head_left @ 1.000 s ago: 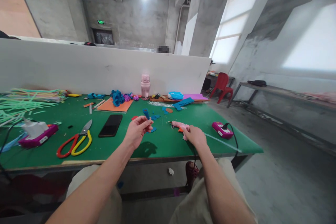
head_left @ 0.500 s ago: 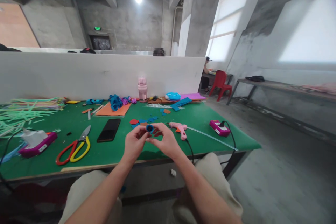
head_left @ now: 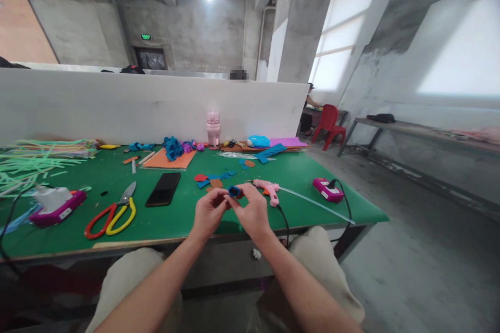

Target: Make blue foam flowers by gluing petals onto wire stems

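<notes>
1. The left hand (head_left: 209,212) and right hand (head_left: 252,212) meet above the near edge of the green table (head_left: 312,169), both pinching a small blue roll (head_left: 234,191) between thumb and fingers.
2. Only the roll's dark, hollow-looking end shows clearly; fingers cover the rest, and which fingertips press hardest I cannot tell.
3. Blue, red and brown scraps (head_left: 216,183) lie just beyond the hands, which may cover some.
4. The pink glue gun (head_left: 270,190) lies beside the right hand, a clear stick at its back; its black cord (head_left: 286,226) drops out of sight below the table edge.
5. Pale green strips (head_left: 35,161) are cut off by the left border.
6. A white partition (head_left: 156,106) hides most of a person behind it, whose visible head (head_left: 238,74) is pixelated.
</notes>
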### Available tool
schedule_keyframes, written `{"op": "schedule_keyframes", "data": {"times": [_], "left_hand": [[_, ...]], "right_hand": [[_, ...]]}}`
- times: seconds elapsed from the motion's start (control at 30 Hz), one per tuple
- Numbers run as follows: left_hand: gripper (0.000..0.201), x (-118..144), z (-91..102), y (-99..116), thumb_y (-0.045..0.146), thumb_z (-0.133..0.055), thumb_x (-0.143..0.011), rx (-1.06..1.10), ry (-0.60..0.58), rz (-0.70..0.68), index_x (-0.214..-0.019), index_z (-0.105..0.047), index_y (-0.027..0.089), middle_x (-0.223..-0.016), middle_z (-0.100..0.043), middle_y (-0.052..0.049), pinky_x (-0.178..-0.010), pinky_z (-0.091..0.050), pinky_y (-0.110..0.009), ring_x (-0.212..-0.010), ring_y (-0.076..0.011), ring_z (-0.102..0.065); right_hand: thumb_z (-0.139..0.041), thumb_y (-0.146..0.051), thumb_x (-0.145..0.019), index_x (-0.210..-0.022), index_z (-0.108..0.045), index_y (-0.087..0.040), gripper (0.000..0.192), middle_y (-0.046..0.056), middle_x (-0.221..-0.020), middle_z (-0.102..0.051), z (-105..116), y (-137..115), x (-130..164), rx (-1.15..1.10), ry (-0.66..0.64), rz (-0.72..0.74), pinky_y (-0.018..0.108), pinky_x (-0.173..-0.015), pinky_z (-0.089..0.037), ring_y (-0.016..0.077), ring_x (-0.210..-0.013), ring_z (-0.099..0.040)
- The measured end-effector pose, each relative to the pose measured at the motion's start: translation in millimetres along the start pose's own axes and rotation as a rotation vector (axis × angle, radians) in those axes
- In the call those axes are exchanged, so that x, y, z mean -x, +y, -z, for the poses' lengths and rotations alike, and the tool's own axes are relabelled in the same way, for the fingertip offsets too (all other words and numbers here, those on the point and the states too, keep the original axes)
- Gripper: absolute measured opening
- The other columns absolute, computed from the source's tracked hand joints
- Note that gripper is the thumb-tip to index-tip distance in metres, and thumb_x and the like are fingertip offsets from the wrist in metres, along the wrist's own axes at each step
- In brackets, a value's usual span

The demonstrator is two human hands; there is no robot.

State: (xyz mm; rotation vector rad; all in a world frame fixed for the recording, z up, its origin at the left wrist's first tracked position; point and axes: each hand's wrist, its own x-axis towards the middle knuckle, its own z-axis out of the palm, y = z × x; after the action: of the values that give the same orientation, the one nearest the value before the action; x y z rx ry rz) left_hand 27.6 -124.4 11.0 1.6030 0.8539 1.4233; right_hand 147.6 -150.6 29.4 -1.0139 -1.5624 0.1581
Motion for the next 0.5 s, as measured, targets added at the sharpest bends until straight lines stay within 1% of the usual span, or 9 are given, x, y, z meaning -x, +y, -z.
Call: {"op": "schedule_keyframes", "data": {"times": [0.1, 0.2, 0.23, 0.33, 0.4, 0.43, 0.5], "left_hand": [[0.013, -1.0, 1.3, 1.5, 0.026, -0.065, -0.069, 0.036, 0.001, 0.021, -0.074, -0.063, 0.015, -0.065, -0.062, 0.000, -0.058, -0.046, -0.022, -0.059, -0.0117, -0.056], [0.012, -2.5, 4.9, 4.6, 0.026, -0.066, -0.068, 0.077, 0.005, 0.059, -0.072, -0.063, 0.015, -0.061, -0.061, 0.001, -0.055, -0.045, -0.022, -0.056, -0.0112, -0.055], [0.013, -3.0, 6.1, 5.9, 0.027, -0.066, -0.069, 0.088, -0.001, 0.081, -0.071, -0.063, 0.015, -0.058, -0.061, 0.001, -0.053, -0.044, -0.021, -0.053, -0.0106, -0.054], [0.016, -3.9, 8.8, 9.2, 0.029, -0.064, -0.072, 0.158, -0.041, 0.161, -0.072, -0.063, 0.013, -0.059, -0.062, 0.000, -0.052, -0.043, -0.021, -0.049, -0.0089, -0.053], [0.017, -4.0, 9.3, 10.0, 0.030, -0.064, -0.072, 0.247, -0.073, 0.222, -0.074, -0.064, 0.013, -0.066, -0.065, -0.002, -0.051, -0.042, -0.021, -0.049, -0.0081, -0.054], [0.018, -3.9, 9.1, 9.9, 0.030, -0.064, -0.073, 0.294, -0.089, 0.252, -0.076, -0.064, 0.013, -0.068, -0.066, -0.003, -0.050, -0.042, -0.021, -0.048, -0.0078, -0.054], [0.018, -3.6, 8.4, 9.2, 0.030, -0.064, -0.073, 0.363, -0.115, 0.300, -0.077, -0.064, 0.013, -0.069, -0.066, -0.003, -0.048, -0.041, -0.020, -0.047, -0.0073, -0.054]], "right_hand": [[-0.061, -0.023, -0.074, -0.080, -0.059, -0.018, 0.008, 0.002, -0.074, -0.059, 0.8, -1.3, -1.1, -0.035, -0.033, -0.013, 0.026, -0.064, -0.044, 0.0149, -0.068, -0.054], [-0.065, -0.027, -0.071, -0.093, -0.057, -0.018, 0.024, 0.003, -0.081, -0.060, 3.8, 0.5, -4.1, -0.156, -0.091, -0.064, 0.026, -0.067, -0.046, 0.0147, -0.070, -0.056], [-0.064, -0.029, -0.072, -0.095, -0.057, -0.019, 0.026, 0.003, -0.081, -0.061, 5.3, 2.4, -5.4, -0.200, -0.093, -0.099, 0.026, -0.067, -0.047, 0.0146, -0.070, -0.057], [-0.050, -0.035, -0.083, -0.089, -0.058, -0.019, 0.019, 0.002, -0.071, -0.062, 11.1, 10.8, -9.1, -0.311, -0.056, -0.220, 0.025, -0.063, -0.048, 0.0134, -0.064, -0.059], [-0.040, -0.035, -0.088, -0.092, -0.058, -0.019, 0.024, 0.001, -0.067, -0.062, 15.1, 16.4, -11.3, -0.374, -0.036, -0.272, 0.025, -0.059, -0.048, 0.0124, -0.057, -0.059], [-0.038, -0.035, -0.089, -0.096, -0.056, -0.019, 0.026, 0.001, -0.067, -0.063, 16.9, 18.5, -12.1, -0.395, -0.039, -0.284, 0.025, -0.058, -0.049, 0.0123, -0.056, -0.059], [-0.040, -0.035, -0.088, -0.101, -0.055, -0.019, 0.026, 0.001, -0.068, -0.065, 19.8, 20.7, -13.3, -0.394, -0.063, -0.293, 0.026, -0.059, -0.050, 0.0130, -0.056, -0.061]]}}
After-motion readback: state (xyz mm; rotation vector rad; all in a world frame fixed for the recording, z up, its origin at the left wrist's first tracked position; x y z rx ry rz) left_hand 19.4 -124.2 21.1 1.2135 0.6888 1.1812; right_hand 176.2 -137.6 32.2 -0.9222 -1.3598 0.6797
